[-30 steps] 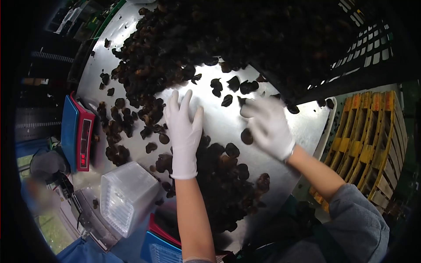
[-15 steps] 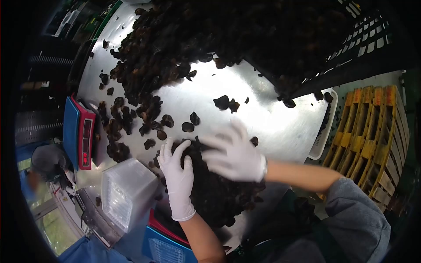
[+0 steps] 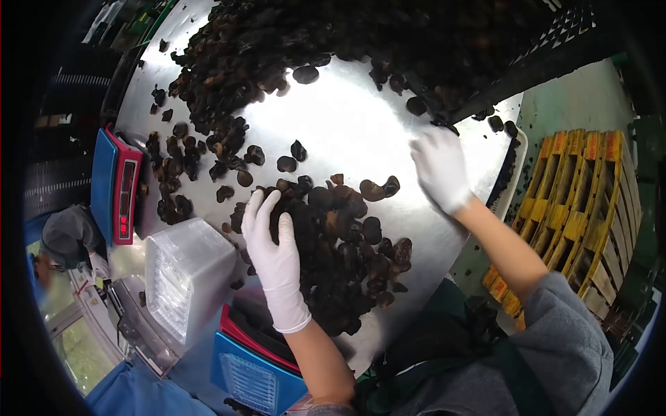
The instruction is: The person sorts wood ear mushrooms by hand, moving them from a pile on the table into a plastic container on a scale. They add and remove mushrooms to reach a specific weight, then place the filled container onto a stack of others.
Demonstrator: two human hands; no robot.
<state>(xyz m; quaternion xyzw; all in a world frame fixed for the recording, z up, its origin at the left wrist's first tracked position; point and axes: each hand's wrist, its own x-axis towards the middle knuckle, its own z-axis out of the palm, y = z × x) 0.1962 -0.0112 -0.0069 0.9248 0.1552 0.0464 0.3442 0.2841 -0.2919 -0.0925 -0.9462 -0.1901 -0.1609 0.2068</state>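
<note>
Dark, glossy, ear-shaped pieces that look like wood ear mushrooms lie in a near pile (image 3: 340,243) on the metal table (image 3: 333,118). At the pile's left edge rests my left hand (image 3: 272,256), white-gloved, its fingers apart and holding nothing visible. My right hand (image 3: 442,170), gloved too, is over the table to the right of the pile, near the lower corner of a black crate (image 3: 548,69). Its fingers bend downward and are blurred, so whatever may be under them is hidden. Two loose mushroom pieces (image 3: 380,189) lie between my hands.
A large mushroom heap (image 3: 277,48) covers the far side. On the left are a red-and-blue scale (image 3: 125,197), stacked clear plastic trays (image 3: 191,270) and a second scale (image 3: 260,371). Yellow pallets (image 3: 576,215) stand right. A person (image 3: 73,239) is at far left.
My right hand has moved from over the near pile to the right, toward the crate's corner, uncovering the pile's top. My left hand stays at the pile's edge. The whole view has shifted slightly.
</note>
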